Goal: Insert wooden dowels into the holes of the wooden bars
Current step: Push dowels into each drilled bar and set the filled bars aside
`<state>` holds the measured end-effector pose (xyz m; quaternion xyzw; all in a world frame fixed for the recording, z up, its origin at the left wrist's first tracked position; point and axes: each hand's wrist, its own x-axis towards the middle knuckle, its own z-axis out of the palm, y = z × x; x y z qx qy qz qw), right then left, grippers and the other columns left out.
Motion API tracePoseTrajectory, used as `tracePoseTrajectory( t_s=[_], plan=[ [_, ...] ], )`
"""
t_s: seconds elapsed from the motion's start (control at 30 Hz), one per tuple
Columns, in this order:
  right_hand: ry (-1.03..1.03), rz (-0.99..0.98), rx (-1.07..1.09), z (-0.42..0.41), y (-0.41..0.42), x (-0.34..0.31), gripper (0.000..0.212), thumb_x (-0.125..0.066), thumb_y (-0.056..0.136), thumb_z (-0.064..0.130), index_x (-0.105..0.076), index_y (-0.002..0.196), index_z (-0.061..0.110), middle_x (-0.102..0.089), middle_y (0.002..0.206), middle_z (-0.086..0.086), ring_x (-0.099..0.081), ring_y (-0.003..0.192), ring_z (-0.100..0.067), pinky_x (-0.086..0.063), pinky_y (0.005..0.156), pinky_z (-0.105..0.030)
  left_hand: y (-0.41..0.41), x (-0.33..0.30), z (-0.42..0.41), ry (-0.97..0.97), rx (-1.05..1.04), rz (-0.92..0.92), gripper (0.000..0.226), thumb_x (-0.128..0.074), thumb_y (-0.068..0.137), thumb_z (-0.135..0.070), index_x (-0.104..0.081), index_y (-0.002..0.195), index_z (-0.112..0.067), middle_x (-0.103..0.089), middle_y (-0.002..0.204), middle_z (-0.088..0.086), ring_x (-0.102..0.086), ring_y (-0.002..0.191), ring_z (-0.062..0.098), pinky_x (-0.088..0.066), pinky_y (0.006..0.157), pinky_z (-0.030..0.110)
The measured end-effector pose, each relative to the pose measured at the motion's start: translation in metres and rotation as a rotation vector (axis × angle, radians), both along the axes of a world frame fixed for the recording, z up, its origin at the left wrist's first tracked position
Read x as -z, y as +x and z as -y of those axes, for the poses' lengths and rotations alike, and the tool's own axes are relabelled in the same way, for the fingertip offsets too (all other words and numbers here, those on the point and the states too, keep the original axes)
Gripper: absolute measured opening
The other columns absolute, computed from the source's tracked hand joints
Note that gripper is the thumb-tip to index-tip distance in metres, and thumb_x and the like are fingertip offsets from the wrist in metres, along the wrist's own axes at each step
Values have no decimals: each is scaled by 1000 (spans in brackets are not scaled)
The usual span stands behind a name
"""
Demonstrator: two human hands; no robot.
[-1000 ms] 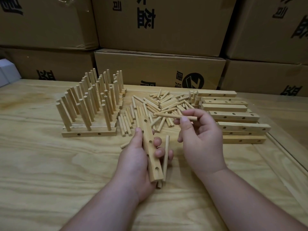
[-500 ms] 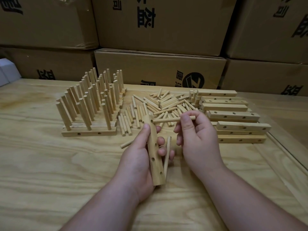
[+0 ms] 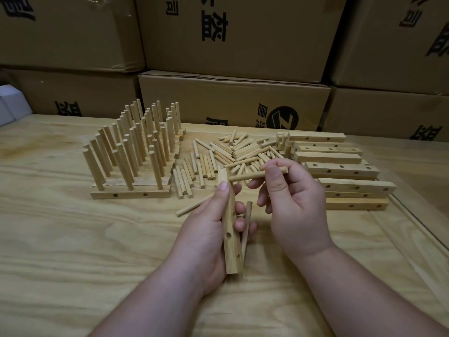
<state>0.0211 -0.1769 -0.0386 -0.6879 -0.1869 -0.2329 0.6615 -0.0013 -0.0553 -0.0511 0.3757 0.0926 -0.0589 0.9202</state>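
Stacked cardboard boxes (image 3: 233, 98) fill the twelve o'clock side behind the plywood table (image 3: 73, 239). On the table at ten o'clock stands a block of finished bars (image 3: 131, 190) with rows of dowels upright in their holes. At two o'clock lies a pile of empty bars (image 3: 340, 171), holes showing along their faces. Between these two, at twelve o'clock from the hands, sits a loose heap of dowels (image 3: 218, 156).

Near the middle, the person's left hand (image 3: 206, 234) grips a bar (image 3: 229, 229) held nearly upright, thumb lying along its left face and fingers curled round the right side; a spare dowel (image 3: 246, 224) stands just beside the bar, against those fingers. At one o'clock from it, the right hand (image 3: 291, 203) pinches a dowel (image 3: 247, 176) between thumb and fingertips, held roughly level, its left tip touching or just beside the bar's upper end. One stray dowel (image 3: 192, 208) lies on the table at nine o'clock from the held bar.
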Motion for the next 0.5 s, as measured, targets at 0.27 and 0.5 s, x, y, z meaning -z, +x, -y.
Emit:
tracePoseTrajectory(
  t_s=[0.27, 0.5],
  plan=[
    [-35, -74, 40, 4, 3, -5, 20, -51, 103, 30, -67, 94, 23, -72, 79, -1, -61, 62, -17, -47, 55, -21, -2, 1, 0, 1, 34, -10, 38, -68, 91, -37, -70, 115, -8, -58, 69, 3, -47, 46, 12, -59, 63, 35],
    [-58, -89, 64, 3, 2, -7, 19, -51, 104, 29, -66, 93, 24, -71, 78, -2, -62, 62, -15, -48, 54, -22, -3, 2, 0, 4, 40, 9, 35, -66, 93, -34, -68, 115, -6, -57, 68, 4, -47, 46, 13, -57, 62, 34]
  ],
)
